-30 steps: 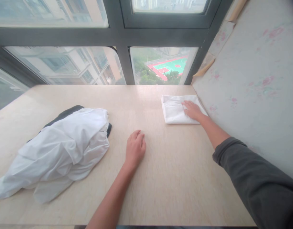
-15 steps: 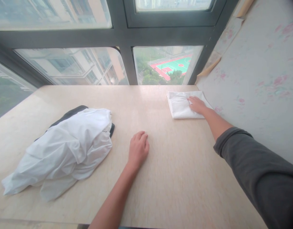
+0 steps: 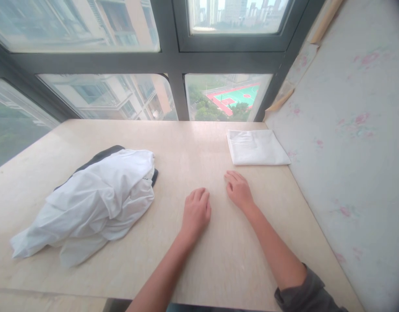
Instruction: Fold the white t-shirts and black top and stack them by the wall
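Fingers of the left hand (image 3: 196, 212) are loosely curled and released in the head view; those of the right hand (image 3: 239, 190) are likewise free, just short of a folded white cloth (image 3: 261, 149). This cloth lies flat on the pale counter (image 3: 193, 147), hemmed in by the flowered wall (image 3: 358, 173). Leftward, a rumpled white garment (image 3: 98, 199) covers part of a dark cloth (image 3: 103, 154); a grey window frame (image 3: 121, 63) stands behind.

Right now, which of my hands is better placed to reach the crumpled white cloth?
Probably your left hand: it's nearer the crumpled cloth, on that side. Your right hand is farther off, close to the folded cloth.
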A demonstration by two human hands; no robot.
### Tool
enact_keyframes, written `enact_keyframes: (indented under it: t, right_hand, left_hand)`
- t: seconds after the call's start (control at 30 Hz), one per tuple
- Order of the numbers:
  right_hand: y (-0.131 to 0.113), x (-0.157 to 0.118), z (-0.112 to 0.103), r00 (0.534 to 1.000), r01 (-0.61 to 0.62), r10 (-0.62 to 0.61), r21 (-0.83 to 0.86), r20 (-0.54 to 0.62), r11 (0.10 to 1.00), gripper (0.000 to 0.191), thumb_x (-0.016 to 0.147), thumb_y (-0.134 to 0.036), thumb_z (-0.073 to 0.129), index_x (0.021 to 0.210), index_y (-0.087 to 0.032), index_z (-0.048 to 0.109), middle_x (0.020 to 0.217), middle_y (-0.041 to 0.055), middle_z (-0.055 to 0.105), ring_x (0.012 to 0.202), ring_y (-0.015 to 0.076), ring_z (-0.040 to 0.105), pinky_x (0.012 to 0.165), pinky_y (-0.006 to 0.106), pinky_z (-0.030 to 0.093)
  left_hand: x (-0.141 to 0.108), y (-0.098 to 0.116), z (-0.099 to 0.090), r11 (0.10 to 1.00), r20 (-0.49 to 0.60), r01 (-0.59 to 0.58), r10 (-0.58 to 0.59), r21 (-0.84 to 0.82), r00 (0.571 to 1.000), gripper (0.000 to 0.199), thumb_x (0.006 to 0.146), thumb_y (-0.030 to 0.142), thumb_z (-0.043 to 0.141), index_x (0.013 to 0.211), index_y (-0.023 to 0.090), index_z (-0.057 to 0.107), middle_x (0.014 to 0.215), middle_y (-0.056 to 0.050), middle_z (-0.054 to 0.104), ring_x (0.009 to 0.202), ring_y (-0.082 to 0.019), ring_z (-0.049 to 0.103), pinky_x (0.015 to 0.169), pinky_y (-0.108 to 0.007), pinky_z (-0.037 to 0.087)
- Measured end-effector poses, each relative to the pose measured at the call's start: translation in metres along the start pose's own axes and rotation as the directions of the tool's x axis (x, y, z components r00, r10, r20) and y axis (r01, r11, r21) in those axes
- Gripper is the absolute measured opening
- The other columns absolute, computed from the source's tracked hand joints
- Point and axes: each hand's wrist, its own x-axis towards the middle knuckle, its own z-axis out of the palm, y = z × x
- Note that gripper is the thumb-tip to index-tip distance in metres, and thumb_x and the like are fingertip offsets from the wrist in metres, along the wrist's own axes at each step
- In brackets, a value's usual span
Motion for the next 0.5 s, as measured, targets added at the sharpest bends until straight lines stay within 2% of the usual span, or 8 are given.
enact_keyframes:
  t: [0.07, 0.13, 0.2, 0.27, 0.33, 0.37, 0.43, 0.5]
  right_hand:
    - [-0.007, -0.005, -0.001, 0.999, -0.035, 0.035, -0.025, 0.001, 0.999, 0.041, 0.088, -0.014, 0.045, 0.123, -0.016, 0.066, 0.136, 0.0102, 0.061, 0.131, 0.0231, 0.050, 0.113, 0.042, 0.037]
    - [-0.008, -0.003, -0.004, 0.999, -0.050, 0.051, -0.044, 0.004, 0.998, 0.042, 0.087, -0.014, 0.046, 0.124, -0.016, 0.066, 0.137, 0.0107, 0.061, 0.132, 0.0236, 0.049, 0.114, 0.042, 0.037]
    - [-0.007, 0.000, -0.006, 0.998, -0.057, 0.058, -0.047, 0.007, 0.997, 0.044, 0.086, -0.014, 0.048, 0.125, -0.016, 0.066, 0.137, 0.0108, 0.061, 0.132, 0.0234, 0.050, 0.114, 0.042, 0.037]
    - [-0.006, 0.001, -0.007, 0.998, -0.062, 0.062, -0.038, 0.008, 0.997, 0.046, 0.085, -0.014, 0.048, 0.127, -0.017, 0.065, 0.137, 0.0109, 0.061, 0.131, 0.0229, 0.050, 0.113, 0.042, 0.038]
    - [-0.006, 0.000, -0.007, 0.998, -0.060, 0.060, -0.032, 0.005, 0.998, 0.047, 0.085, -0.015, 0.047, 0.129, -0.018, 0.064, 0.136, 0.0114, 0.061, 0.131, 0.0229, 0.051, 0.113, 0.043, 0.039]
    - [-0.007, -0.001, -0.008, 0.998, -0.058, 0.058, -0.036, 0.003, 0.998, 0.047, 0.085, -0.015, 0.046, 0.129, -0.017, 0.064, 0.136, 0.0118, 0.061, 0.131, 0.0230, 0.051, 0.112, 0.044, 0.039]
    - [-0.009, -0.002, -0.008, 0.999, -0.049, 0.050, -0.057, 0.006, 0.997, 0.046, 0.086, -0.015, 0.045, 0.128, -0.015, 0.064, 0.137, 0.0130, 0.060, 0.132, 0.0229, 0.050, 0.113, 0.043, 0.038]
    - [-0.012, -0.003, -0.009, 0.999, -0.043, 0.044, -0.089, 0.014, 0.995, 0.044, 0.087, -0.014, 0.045, 0.127, -0.013, 0.064, 0.137, 0.0140, 0.060, 0.132, 0.0225, 0.050, 0.114, 0.042, 0.037]
  left_hand:
    - [-0.019, 0.031, 0.008, 0.994, 0.049, -0.064, 0.069, -0.093, 0.996, 0.025, 0.089, 0.014, 0.048, 0.109, 0.020, 0.062, 0.119, -0.012, 0.064, 0.112, -0.027, 0.058, 0.095, -0.046, 0.048]
    - [-0.045, 0.067, 0.017, 0.956, 0.073, -0.150, 0.173, -0.252, 0.982, 0.025, 0.088, 0.014, 0.047, 0.106, 0.021, 0.063, 0.107, -0.010, 0.067, 0.099, -0.024, 0.062, 0.086, -0.041, 0.052]
    - [-0.071, 0.101, 0.024, 0.883, 0.019, -0.298, 0.327, -0.362, 0.945, 0.032, 0.088, 0.016, 0.047, 0.116, 0.021, 0.062, 0.107, -0.011, 0.068, 0.099, -0.023, 0.062, 0.086, -0.039, 0.053]
    - [-0.090, 0.127, 0.025, 0.805, -0.055, -0.498, 0.509, -0.324, 0.859, 0.044, 0.090, 0.019, 0.049, 0.133, 0.022, 0.055, 0.128, -0.012, 0.064, 0.121, -0.026, 0.056, 0.104, -0.045, 0.047]
    - [-0.094, 0.144, 0.018, 0.748, -0.035, -0.624, 0.634, -0.226, 0.772, 0.052, 0.093, 0.027, 0.050, 0.144, 0.019, 0.046, 0.149, -0.010, 0.050, 0.140, -0.030, 0.040, 0.117, -0.054, 0.032]
    - [-0.091, 0.150, 0.013, 0.734, 0.002, -0.651, 0.664, -0.194, 0.748, 0.054, 0.094, 0.031, 0.050, 0.146, 0.017, 0.044, 0.154, -0.010, 0.045, 0.143, -0.031, 0.035, 0.119, -0.056, 0.029]
    - [-0.081, 0.162, 0.001, 0.688, 0.077, -0.698, 0.721, -0.197, 0.689, 0.053, 0.095, 0.035, 0.049, 0.144, 0.016, 0.047, 0.155, -0.010, 0.042, 0.143, -0.030, 0.036, 0.118, -0.051, 0.033]
    - [-0.072, 0.180, -0.007, 0.587, 0.111, -0.767, 0.807, -0.258, 0.580, 0.048, 0.097, 0.040, 0.047, 0.142, 0.024, 0.052, 0.154, -0.004, 0.045, 0.140, -0.025, 0.042, 0.113, -0.042, 0.041]
